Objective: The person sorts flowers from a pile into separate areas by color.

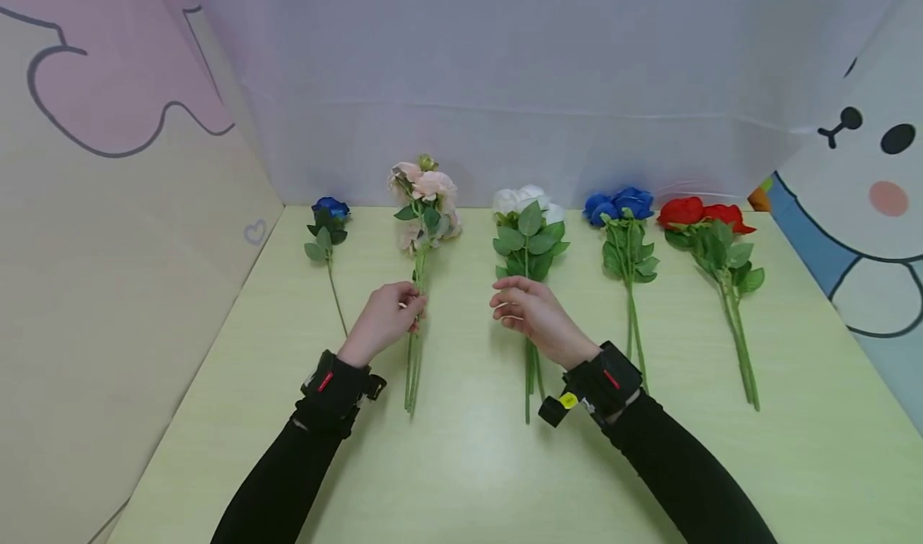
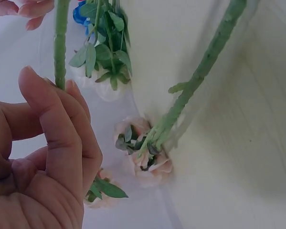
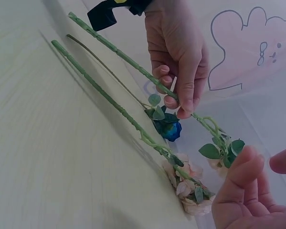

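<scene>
My left hand point(image 1: 384, 317) pinches the green stem point(image 3: 126, 58) of a pale pink flower, raised off the table. A second pink-flower stem point(image 2: 205, 67) lies beneath it on the tabletop, and the pink blooms point(image 1: 435, 187) overlap in the head view. Over the stems of the white roses point(image 1: 530, 199) hovers my right hand point(image 1: 539, 317), fingers loosely bent and nothing between them. That hand's fingertips show at the lower right of the right wrist view, near the leaves of the held flower. A single blue rose point(image 1: 332, 207) lies left of my left hand.
Two blue roses point(image 1: 634, 203) and a bunch of red roses point(image 1: 681, 211) lie to the right on the pale table point(image 1: 461, 472). A white cloth point(image 1: 505, 63) hangs behind the blooms. Printed cartoon panels point(image 1: 887, 207) stand at both sides.
</scene>
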### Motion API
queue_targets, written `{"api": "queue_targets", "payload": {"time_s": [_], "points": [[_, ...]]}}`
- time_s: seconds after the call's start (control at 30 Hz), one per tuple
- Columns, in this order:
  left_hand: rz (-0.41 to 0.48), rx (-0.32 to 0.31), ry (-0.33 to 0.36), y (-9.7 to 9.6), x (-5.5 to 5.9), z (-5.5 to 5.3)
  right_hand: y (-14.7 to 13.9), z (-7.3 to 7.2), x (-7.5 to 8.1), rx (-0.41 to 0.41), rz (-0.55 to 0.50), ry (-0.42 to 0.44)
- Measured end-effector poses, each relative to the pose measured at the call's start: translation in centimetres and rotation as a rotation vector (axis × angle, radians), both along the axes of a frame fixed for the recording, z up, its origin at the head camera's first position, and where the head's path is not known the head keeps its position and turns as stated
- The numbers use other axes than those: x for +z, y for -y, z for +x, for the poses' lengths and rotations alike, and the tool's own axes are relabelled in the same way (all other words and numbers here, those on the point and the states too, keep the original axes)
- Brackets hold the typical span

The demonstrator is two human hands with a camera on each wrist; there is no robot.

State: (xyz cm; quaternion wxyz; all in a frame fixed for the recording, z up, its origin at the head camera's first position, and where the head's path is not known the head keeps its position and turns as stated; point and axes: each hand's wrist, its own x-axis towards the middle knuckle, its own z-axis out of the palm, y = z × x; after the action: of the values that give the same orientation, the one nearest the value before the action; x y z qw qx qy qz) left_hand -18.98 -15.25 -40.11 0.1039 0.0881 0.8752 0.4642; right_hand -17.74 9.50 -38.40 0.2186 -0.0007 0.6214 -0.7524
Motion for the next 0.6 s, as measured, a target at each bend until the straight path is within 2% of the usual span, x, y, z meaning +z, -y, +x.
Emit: {"api": "queue_targets", "payload": {"time_s": [0.13, 0.37, 0.6], "points": [[-0.02, -0.004, 0.007, -0.5, -0.5, 0.0, -0.1, 0.0, -0.1, 0.006, -0.006, -0.005], [-0.149, -0.009, 0.064, -0.6, -1.4, -0.3, -0.1, 0.0, -0.3, 0.008, -0.007, -0.009], [-0.206, 0.003, 0.05, -0.6, -1.6, -0.4, -0.3, 0.0, -0.3, 0.011, -0.001, -0.02]]}}
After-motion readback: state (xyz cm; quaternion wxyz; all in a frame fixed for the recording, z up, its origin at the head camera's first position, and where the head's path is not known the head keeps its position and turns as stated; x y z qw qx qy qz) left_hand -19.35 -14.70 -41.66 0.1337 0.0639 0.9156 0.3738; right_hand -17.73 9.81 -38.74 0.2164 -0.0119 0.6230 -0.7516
